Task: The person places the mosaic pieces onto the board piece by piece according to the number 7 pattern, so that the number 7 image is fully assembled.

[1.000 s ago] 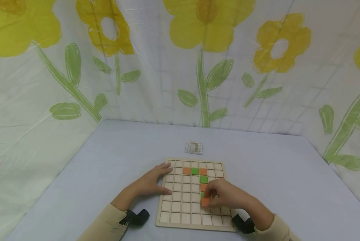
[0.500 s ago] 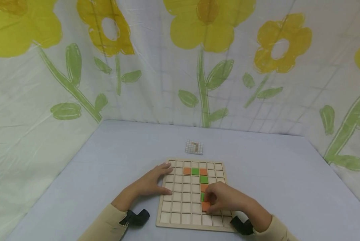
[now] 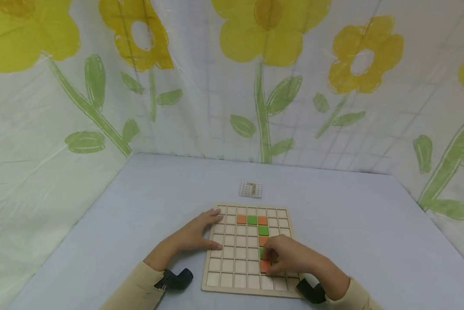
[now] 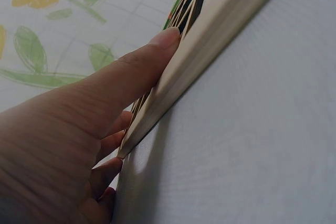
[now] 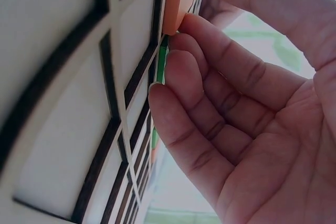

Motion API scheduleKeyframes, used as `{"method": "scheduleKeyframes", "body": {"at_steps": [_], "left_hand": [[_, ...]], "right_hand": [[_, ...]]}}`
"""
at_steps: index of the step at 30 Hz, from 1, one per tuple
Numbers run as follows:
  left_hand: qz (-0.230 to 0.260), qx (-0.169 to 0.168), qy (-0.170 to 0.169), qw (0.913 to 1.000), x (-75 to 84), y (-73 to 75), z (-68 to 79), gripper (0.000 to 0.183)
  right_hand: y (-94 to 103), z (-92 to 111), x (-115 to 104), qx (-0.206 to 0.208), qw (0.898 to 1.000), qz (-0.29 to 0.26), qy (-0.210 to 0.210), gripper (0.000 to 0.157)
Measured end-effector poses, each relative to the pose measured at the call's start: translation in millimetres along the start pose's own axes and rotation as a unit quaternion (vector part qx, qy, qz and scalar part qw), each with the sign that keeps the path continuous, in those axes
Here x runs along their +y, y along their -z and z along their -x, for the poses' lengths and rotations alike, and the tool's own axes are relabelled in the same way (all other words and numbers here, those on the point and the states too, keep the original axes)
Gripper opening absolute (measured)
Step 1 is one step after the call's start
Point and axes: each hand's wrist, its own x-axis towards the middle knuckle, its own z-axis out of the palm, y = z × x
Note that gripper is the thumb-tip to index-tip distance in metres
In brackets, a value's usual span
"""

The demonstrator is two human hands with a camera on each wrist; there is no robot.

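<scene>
A wooden grid board lies on the table, with orange and green square tiles set in its cells. My left hand rests on the board's left edge; its thumb lies along the rim in the left wrist view, with fingers extended. With thumb and fingertips, my right hand pinches an orange tile at the near end of the tile column. In the right wrist view this orange tile looks tilted against the grid. Just beyond it, a green tile is partly covered by my fingers.
A small card printed with a grid and coloured squares lies beyond the board. Behind the table hangs a white curtain with yellow flowers. Each wrist wears a black camera mount.
My right hand has moved slightly toward me with the orange tile, bringing it over the cell nearer than the green tile. In the last half second it barely moves. My left hand stays put.
</scene>
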Motion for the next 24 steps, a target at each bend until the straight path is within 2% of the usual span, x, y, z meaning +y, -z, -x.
{"method": "scheduleKeyframes", "body": {"at_steps": [24], "left_hand": [[0.006, -0.003, -0.008, 0.9999, -2.4, 0.1, -0.2, 0.086]], "right_hand": [[0.0, -0.6, -1.9, -0.001, 1.0, 0.027, -0.003, 0.02]]}}
